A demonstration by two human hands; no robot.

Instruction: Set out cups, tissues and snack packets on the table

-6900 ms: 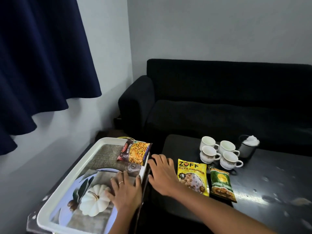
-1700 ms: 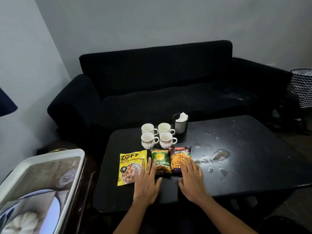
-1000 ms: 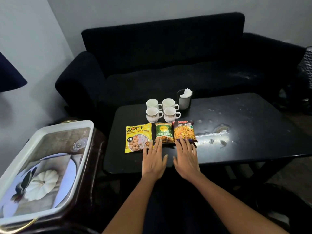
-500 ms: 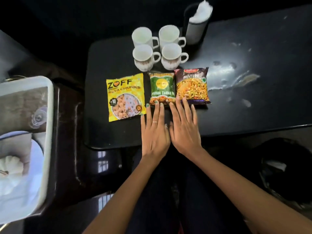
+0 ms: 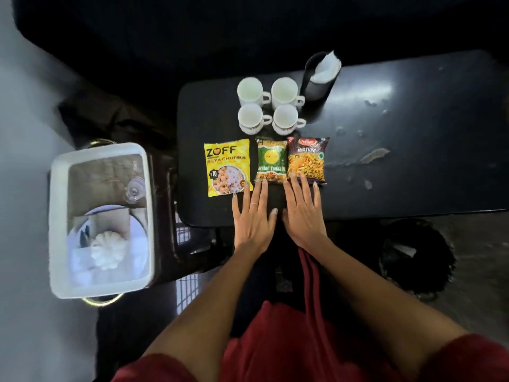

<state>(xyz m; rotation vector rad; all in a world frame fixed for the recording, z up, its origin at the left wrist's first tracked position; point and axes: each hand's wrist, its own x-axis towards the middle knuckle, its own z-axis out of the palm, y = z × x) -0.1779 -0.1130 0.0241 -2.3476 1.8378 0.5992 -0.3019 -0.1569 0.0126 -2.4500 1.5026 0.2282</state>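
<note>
Several white cups (image 5: 270,106) stand in a square on the black table (image 5: 399,172), with a dark holder of white tissues (image 5: 321,75) just to their right. In front of them lie three snack packets in a row: a yellow one (image 5: 227,166), a green one (image 5: 271,160) and a dark red mixture packet (image 5: 307,160). My left hand (image 5: 253,219) lies flat on the table, its fingertips touching the near edges of the yellow and green packets. My right hand (image 5: 303,213) lies flat beside it, fingertips on the near edge of the mixture packet.
A white tray (image 5: 100,220) with a pumpkin picture sits on a dark side stand left of the table. A black sofa (image 5: 192,37) runs behind the table. The table's right half has scuffed patches. A dark round object (image 5: 416,255) lies on the floor at right.
The third packet went from the tray to the table beside the green one. My view has tipped down and pulled back slightly; both hands stay flat at the packets' near edges.
</note>
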